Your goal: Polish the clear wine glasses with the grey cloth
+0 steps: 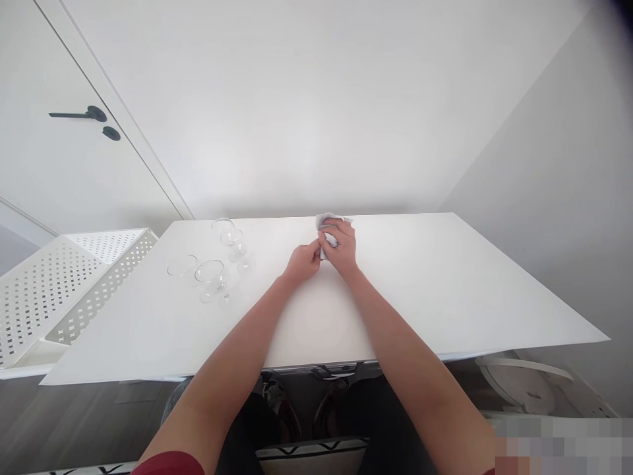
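A thin white cloth or paper wipe [324, 218] is bunched above the far middle of the white table. My right hand [343, 249] is closed around it, fingers curled over the top and thumb toward the left. Just left of it, my left hand [302, 262] is closed in a pinch against the wipe's lower left edge. What its fingertips grip is hidden, and I cannot tell whether a glass sits inside the wipe. Clear stemmed glasses stand to the left, among them a front glass [210, 280] and a back glass [232, 238].
The white table [435, 284] reaches back to the wall. Past its left edge is a white perforated rack [44, 284], below a door with a dark handle [79, 114]. A round whitish object [519, 389] lies below the table at the right.
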The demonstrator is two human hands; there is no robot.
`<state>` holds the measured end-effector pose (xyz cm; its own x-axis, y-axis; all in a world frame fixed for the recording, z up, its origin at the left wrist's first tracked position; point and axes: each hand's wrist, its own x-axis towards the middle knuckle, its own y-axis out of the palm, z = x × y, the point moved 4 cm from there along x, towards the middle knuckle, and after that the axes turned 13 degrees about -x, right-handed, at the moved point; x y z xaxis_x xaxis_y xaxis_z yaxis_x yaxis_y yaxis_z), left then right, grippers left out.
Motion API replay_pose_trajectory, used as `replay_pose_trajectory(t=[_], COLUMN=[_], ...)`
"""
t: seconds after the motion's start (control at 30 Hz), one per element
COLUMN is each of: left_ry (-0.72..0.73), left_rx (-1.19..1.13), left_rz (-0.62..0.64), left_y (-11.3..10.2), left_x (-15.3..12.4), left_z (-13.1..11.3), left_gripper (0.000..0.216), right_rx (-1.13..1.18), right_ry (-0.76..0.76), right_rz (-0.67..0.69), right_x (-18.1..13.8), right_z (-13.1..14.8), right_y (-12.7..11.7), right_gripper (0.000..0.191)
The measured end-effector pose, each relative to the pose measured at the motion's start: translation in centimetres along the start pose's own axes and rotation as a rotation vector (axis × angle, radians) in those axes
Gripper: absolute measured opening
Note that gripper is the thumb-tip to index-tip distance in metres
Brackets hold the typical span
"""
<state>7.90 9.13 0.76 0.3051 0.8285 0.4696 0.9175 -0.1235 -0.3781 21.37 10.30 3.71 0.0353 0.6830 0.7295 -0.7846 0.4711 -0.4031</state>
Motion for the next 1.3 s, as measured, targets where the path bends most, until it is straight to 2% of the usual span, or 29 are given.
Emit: replay_pose_trajectory(t=[0.1, 0.17, 0.27, 0.33, 0.4, 0.53, 0.63, 0.77, 0.83, 0.93, 1.03, 1.13, 1.23, 1.3], left_ry=[0.012, 0.011, -0.010, -0.053, -0.114, -0.217, -0.254, -0.286, -0.295, -0.278, -0.299, -0.343, -0.338, -0.321], left_rx=[-0.034, -0.106, -0.208, -0.280, -0.371, -0.537, -0.611, -0.622, -0.628, -0.659, -0.655, -0.686, -0.834, -0.956], left_rz=[0.084, 0.090, 0.072, 0.056, 0.025, -0.086, -0.170, -0.271, -0.315, -0.367, -0.424, -0.389, -0.293, -0.284], left_y=[0.1, 0.0, 0.0, 0.1, 0.2, -0.1, -0.5, -0.9, -1.0, -1.0, -1.0, -0.7, -0.4, -0.7], left_x=[-0.3, -0.5, -0.6, -0.5, -0.3, 0.1, 0.3, 0.3, 0.2, 0.1, 0.1, 0.2, 0.3, 0.3], left_z=[0.0, 0.0, 0.0, 0.1, 0.2, 0.4, 0.6, 1.2, 1.6, 1.8, 1.9, 1.8, 1.5, 1.4], left_gripper=[0.022, 0.022, 0.028, 0.033, 0.039, 0.046, 0.052, 0.050, 0.045, 0.042, 0.047, 0.052, 0.051, 0.049], right_rx=[0.188, 0.387, 0.692, 0.896, 1.070, 1.236, 1.281, 1.214, 1.126, 0.967, 0.830, 0.770, 0.791, 0.818], right_ry=[0.237, 0.409, 0.577, 0.664, 0.717, 0.708, 0.685, 0.671, 0.648, 0.584, 0.552, 0.592, 0.640, 0.704], right_rz=[-0.047, -0.058, -0.033, 0.051, 0.193, 0.473, 0.520, 0.472, 0.471, 0.467, 0.399, 0.357, 0.405, 0.451], right_x=[-0.3, -0.6, -0.7, -0.7, -0.8, -1.1, -1.2, -1.3, -1.5, -1.8, -1.9, -1.9, -1.9, -2.0], right_z=[-1.0, -1.8, -2.8, -3.1, -2.9, -1.3, -0.6, -0.8, -0.8, -0.5, -0.6, -1.2, -1.7, -1.9], right_y=[-0.3, -0.4, -0.3, 0.2, 1.0, 2.3, 2.6, 2.7, 2.9, 3.2, 3.4, 3.5, 3.8, 4.0], right_gripper=[0.027, 0.032, 0.034, 0.033, 0.039, 0.066, 0.073, 0.046, 0.040, 0.049, 0.056, 0.057, 0.059, 0.060])
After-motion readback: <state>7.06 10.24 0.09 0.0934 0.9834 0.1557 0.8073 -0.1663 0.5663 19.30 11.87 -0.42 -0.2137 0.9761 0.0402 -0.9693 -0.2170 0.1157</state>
